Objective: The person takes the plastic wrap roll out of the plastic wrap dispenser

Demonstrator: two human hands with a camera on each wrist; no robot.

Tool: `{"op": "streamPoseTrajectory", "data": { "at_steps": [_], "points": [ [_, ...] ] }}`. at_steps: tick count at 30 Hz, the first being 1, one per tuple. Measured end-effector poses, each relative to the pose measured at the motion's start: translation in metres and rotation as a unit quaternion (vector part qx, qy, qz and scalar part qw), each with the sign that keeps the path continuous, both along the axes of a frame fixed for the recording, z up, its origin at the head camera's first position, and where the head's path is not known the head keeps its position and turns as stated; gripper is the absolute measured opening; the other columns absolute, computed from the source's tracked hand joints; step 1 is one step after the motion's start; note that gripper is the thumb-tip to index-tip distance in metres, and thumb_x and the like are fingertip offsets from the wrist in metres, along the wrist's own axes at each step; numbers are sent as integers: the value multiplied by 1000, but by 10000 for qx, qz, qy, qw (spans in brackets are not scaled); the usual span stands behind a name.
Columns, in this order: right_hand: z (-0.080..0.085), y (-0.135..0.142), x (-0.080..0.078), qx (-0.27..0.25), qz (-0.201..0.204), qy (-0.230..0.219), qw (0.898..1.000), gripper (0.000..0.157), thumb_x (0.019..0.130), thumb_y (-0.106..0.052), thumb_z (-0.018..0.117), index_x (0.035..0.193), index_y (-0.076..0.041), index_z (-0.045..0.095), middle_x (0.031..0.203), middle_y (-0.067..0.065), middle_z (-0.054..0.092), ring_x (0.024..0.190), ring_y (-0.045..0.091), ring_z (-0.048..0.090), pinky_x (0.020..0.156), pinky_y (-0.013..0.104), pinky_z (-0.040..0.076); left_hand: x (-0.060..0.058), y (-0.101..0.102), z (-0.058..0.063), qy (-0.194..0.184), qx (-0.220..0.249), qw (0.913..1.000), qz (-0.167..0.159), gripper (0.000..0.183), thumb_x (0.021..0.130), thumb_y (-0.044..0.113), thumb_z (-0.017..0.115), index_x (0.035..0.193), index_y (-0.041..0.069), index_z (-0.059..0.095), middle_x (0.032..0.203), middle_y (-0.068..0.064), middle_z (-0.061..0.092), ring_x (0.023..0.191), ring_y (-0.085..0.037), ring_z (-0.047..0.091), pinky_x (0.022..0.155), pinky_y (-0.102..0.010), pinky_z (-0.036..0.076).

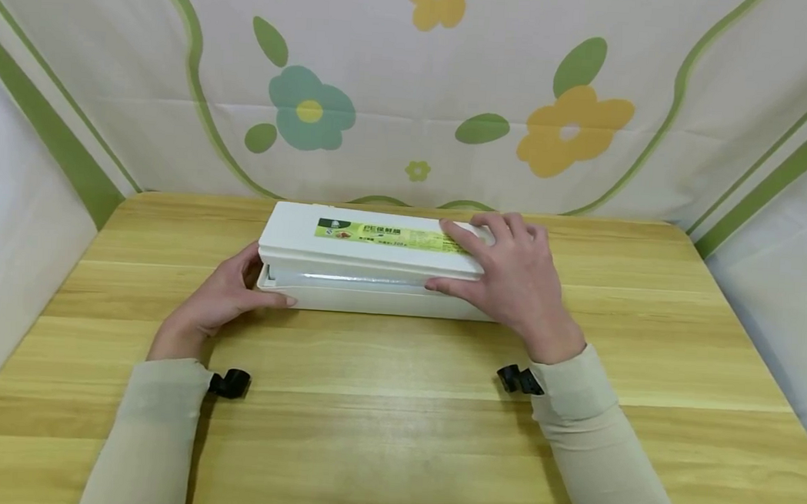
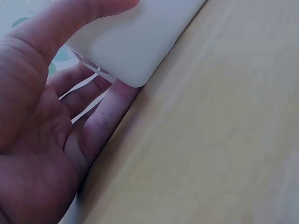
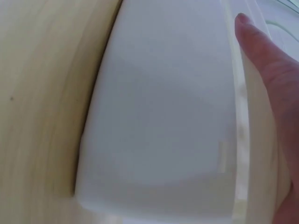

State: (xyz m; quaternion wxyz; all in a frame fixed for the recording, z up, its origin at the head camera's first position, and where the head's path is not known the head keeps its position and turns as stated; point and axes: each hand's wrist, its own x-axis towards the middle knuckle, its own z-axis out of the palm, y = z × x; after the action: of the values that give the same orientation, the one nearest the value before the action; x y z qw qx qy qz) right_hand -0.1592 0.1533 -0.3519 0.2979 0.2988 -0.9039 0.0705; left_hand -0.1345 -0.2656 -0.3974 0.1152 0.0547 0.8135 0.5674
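Observation:
A white cling film box [image 1: 372,303] lies lengthwise near the far edge of the table. Its lid [image 1: 290,233], with a green label, is raised a little at the front, and the clear film roll [image 1: 360,278] shows in the gap. My left hand [image 1: 215,296] grips the box's left end, thumb on the front wall and fingers round behind the corner. Toward the right end, my right hand [image 1: 516,278] holds the lid, fingers over its top and thumb at the front edge. In the right wrist view the box's front wall [image 3: 159,102] fills the middle, with the thumb beside the lid seam.
The wooden table [image 1: 379,428] stretches in front of the box. Behind it hangs a flower-patterned cloth [image 1: 400,74], which meets the table's far edge. Small black mounts [image 1: 234,383] stick out from both sleeve cuffs.

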Motion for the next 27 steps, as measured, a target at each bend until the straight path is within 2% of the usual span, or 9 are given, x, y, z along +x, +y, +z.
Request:
{"op": "streamPoseTrajectory", "data": {
  "at_steps": [11, 18, 22, 27],
  "points": [
    [0, 13, -4, -269, 82, -59, 9996, 84, 73, -78, 82, 141, -30, 71, 125, 13, 70, 109, 41, 64, 83, 58, 49, -1, 0, -1, -80, -17, 10000, 17, 101, 84, 10, 92, 167, 23, 37, 156, -3, 51, 133, -19, 50, 104, -15, 44],
    [-2, 33, -8, -456, 40, -178, 9988, 86, 72, -74, 84, 143, -28, 71, 126, 16, 70, 114, 42, 63, 92, 63, 47, 0, 0, -3, -31, 37, 10000, -25, 99, 84, 9, 92, 167, 25, 38, 156, -3, 50, 134, -19, 49, 103, -16, 46],
    [-1, 51, -9, -648, -112, -435, 9969, 84, 71, -69, 89, 143, -28, 71, 127, 17, 69, 119, 43, 62, 95, 66, 46, 0, 0, -6, 2, 122, 9999, -51, 98, 84, 8, 91, 166, 25, 40, 154, -2, 51, 133, -20, 50, 103, -17, 47],
    [1, 79, -6, -856, -502, -693, 9926, 81, 70, -58, 95, 142, -30, 72, 128, 16, 68, 117, 45, 61, 96, 69, 43, -1, -1, -9, -19, 242, 9996, -127, 96, 85, 8, 91, 165, 27, 42, 154, -2, 51, 133, -21, 50, 104, -19, 47]
  ]
}}
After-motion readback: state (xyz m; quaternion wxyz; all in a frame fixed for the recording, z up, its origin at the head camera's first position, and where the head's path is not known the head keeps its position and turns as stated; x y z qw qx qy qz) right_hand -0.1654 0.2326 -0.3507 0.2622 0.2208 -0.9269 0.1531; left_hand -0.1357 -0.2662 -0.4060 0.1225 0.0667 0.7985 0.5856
